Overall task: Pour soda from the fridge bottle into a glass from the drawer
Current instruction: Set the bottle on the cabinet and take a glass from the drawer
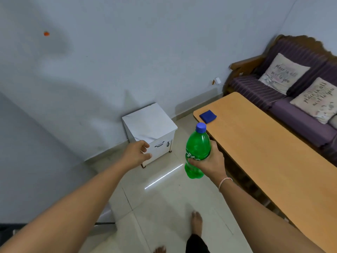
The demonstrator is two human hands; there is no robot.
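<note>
My right hand (209,162) grips a green soda bottle (197,145) with a blue cap around its middle, holding it upright over the floor beside the table. My left hand (137,153) is stretched forward in the air with loosely curled fingers, holding nothing, in front of a small white drawer cabinet (149,121). The cabinet's drawer front with a dark handle (159,144) looks shut. No glass is in view.
A long wooden table (264,152) runs along the right, with a folded blue cloth (207,116) at its far end. A purple sofa (295,121) with cushions stands behind it. White walls lie ahead and left. My bare feet stand on the pale tiled floor (164,207).
</note>
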